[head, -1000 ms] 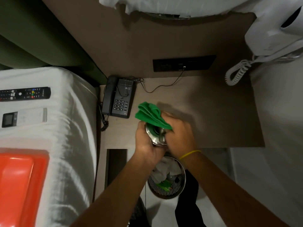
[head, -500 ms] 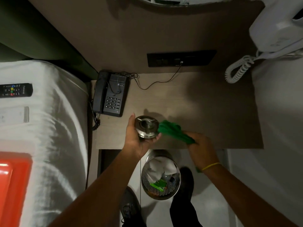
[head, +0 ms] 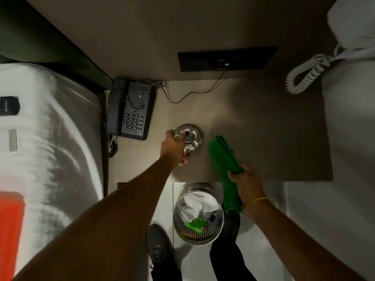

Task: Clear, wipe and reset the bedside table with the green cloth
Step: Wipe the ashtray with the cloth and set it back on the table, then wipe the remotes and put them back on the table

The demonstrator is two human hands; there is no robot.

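1. The left hand (head: 172, 148) grips a round metal ashtray (head: 189, 136) at its near-left rim, thumb over the top edge and fingers (head: 183, 160) curled below; whether the dish sits flat on the bedside table (head: 263, 128) or is held just above it I cannot tell
2. The right hand (head: 246, 184) is closed around the green cloth (head: 222, 154), clutched mid-length at the table's front edge; one end of the cloth lies on the tabletop beyond the fist, the other hangs down past the wrist
3. The cloth's far end lies just right of the ashtray, near it but apart
4. Left of the ashtray grip, a black telephone (head: 132, 112) stands at the table's back-left corner, its thin cable (head: 194, 96) running to a dark socket panel (head: 227, 58) on the wall
5. Below both hands, on the floor in front of the table, stands a perforated metal waste bin (head: 197, 214) holding white paper and green scraps; the hanging cloth end falls just beside its right rim
6. Far left of the grip a white-sheeted bed (head: 50, 138) carries an orange tray (head: 10, 224) at its near edge
7. Up and right of the cloth hand a white coiled cord (head: 304, 76) hangs from a wall unit
8. A yellow band (head: 259, 199) circles the right wrist, and a dark shoe (head: 159, 246) shows on the floor
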